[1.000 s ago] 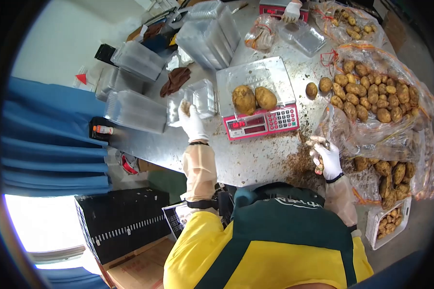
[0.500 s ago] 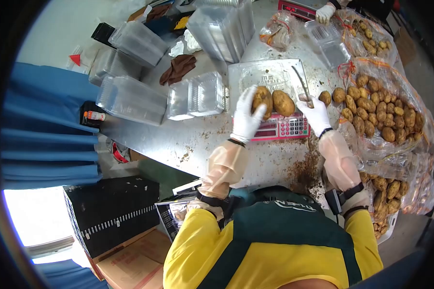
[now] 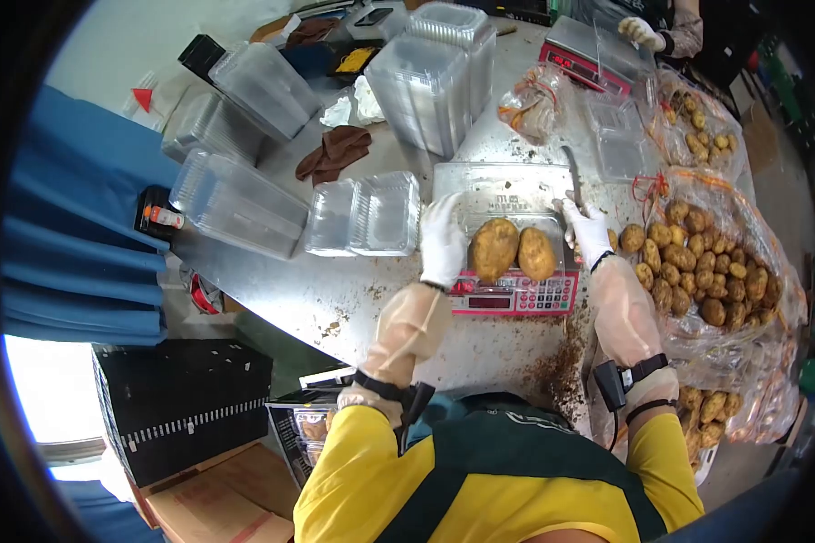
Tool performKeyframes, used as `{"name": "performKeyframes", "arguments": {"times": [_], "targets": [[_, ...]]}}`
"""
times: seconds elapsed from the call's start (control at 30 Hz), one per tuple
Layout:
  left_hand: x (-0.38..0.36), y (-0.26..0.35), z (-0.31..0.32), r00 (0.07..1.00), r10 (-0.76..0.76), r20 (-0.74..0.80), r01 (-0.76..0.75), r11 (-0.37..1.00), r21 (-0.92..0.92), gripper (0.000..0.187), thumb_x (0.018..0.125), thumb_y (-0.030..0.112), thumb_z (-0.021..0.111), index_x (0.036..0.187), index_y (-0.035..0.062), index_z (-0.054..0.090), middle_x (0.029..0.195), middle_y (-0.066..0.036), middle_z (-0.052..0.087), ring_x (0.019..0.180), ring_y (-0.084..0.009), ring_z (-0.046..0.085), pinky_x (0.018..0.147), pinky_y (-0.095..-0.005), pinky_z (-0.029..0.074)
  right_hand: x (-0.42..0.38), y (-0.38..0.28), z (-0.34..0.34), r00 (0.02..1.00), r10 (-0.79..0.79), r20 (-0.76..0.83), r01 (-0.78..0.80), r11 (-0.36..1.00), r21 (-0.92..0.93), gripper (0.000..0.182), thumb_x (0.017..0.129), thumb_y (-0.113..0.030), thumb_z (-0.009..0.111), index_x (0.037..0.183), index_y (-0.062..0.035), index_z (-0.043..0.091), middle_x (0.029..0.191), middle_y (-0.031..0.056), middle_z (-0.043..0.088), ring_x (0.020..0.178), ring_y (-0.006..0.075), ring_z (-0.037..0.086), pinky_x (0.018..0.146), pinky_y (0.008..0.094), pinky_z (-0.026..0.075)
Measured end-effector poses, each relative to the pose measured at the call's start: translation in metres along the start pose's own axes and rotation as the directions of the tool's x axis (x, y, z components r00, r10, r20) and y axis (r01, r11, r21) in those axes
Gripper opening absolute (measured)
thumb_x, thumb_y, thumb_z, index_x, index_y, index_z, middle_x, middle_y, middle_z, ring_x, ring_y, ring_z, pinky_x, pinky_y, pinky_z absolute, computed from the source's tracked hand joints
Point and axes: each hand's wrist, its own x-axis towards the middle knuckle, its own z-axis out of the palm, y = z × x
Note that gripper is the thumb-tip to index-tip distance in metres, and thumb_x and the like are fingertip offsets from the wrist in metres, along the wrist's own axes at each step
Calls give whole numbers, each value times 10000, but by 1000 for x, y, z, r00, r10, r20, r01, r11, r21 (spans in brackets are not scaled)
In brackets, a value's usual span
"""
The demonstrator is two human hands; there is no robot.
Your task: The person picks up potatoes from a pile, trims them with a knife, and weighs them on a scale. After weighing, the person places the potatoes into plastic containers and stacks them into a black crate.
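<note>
Two potatoes, a larger one (image 3: 494, 251) and a smaller one (image 3: 536, 254), lie side by side in a clear plastic container (image 3: 516, 281). The container rests on a pink scale (image 3: 552, 294) with its lid (image 3: 507, 185) folded back. My white-gloved left hand (image 3: 442, 240) is by the container's left side, fingers stretched out and nothing held. At the right side my gloved right hand (image 3: 586, 231) has its fingers curled near the container's edge. A knife (image 3: 571, 172) extends away from those fingers, its handle partly hidden by the hand.
Loose potatoes (image 3: 706, 262) spill from plastic bags on the right. Stacked clear containers (image 3: 421, 86), an open clamshell (image 3: 385, 213) and a brown cloth (image 3: 333, 152) occupy the left and back. Beyond is another scale (image 3: 589, 68) with a co-worker's gloved hand (image 3: 641, 33).
My left hand has let go of the larger potato, which now lies in the container, and has moved to the container's left side. The view has shifted, and the co-worker's hand has moved back.
</note>
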Motion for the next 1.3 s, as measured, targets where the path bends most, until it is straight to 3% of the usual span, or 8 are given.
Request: {"name": "performKeyframes", "arguments": {"times": [0.1, 0.27, 0.4, 0.67, 0.73, 0.93, 1.07, 1.3], "targets": [[-49, -21, -9, 957, -249, -145, 237, 967, -98, 364, 896, -30, 464, 1254, -14, 531, 1119, -149, 638, 1037, -231, 610, 922, -311, 461, -11, -30, -5, 997, 10, 79, -20, 991, 130, 343, 942, -246, 601, 1253, -102, 592, 594, 7, 546, 397, 77, 434, 358, 237, 334], [-73, 22, -53, 664, -515, 542, 739, 341, -581, 297, 994, 232, 483, 1190, 11, 516, 998, -174, 633, 851, -244, 669, 756, -327, 549, -55, -64, -7, 995, 20, 99, -30, 995, 92, 290, 926, -225, 614, 1185, -95, 630, 548, -11, 521, 400, 70, 439, 352, 225, 314], [-69, 49, -53, 561, -512, 650, 794, 110, -598, 289, 989, 245, 497, 1154, 8, 491, 909, -163, 624, 827, -282, 678, 726, -378, 574, -85, -17, -21, 993, 28, 112, -2, 973, -231, 215, 889, -201, 660, 1056, -69, 625, 594, 10, 584, 393, 73, 450, 342, 222, 312], [-95, 21, -21, 604, -521, 604, 739, 81, -669, 99, 885, 67, 624, 909, 16, 542, 769, -90, 621, 692, -217, 677, 645, -356, 589, -109, -1, -25, 948, 217, 231, -226, 974, 14, 98, 893, -43, 596, 990, -38, 586, 745, 51, 596, 529, 121, 569, 382, 230, 383], [-95, 19, -19, 559, -501, 660, 715, -111, -690, 84, 858, 55, 643, 848, 39, 561, 706, -68, 611, 624, -185, 646, 630, -344, 586, -110, -1, -23, 947, 232, 224, -233, 972, -20, 94, 885, -18, 588, 973, -45, 569, 740, 50, 592, 542, 123, 568, 386, 230, 382], [-110, 11, -24, 580, -524, 624, 650, -164, -742, 157, 846, 33, 638, 935, 119, 540, 831, -23, 613, 748, -142, 605, 731, -379, 539, -130, -11, -7, 960, 51, 274, -35, 997, -63, 203, 891, 24, 537, 1072, -58, 495, 701, 6, 506, 491, 67, 434, 405, 206, 358], [-139, 30, -48, 703, -388, 596, 238, -660, -712, 209, 886, 268, 644, 1051, 174, 556, 1008, 13, 620, 1000, -194, 582, 909, -438, 447, -179, -30, 25, 918, -59, 391, 121, 983, -136, 423, 884, 43, 555, 1284, -36, 444, 827, 25, 548, 480, 62, 425, 409, 211, 362], [-193, 57, -107, 773, -553, 311, -84, -576, -813, 639, 862, 366, 687, 1353, 79, 395, 1324, -161, 502, 1193, -302, 524, 1039, -479, 414, -267, -32, 97, 675, -35, 737, 345, 898, -273, 258, 841, 31, 654, 1065, -33, 544, 802, 15, 601, 568, 66, 578, 428, 174, 364]]}}
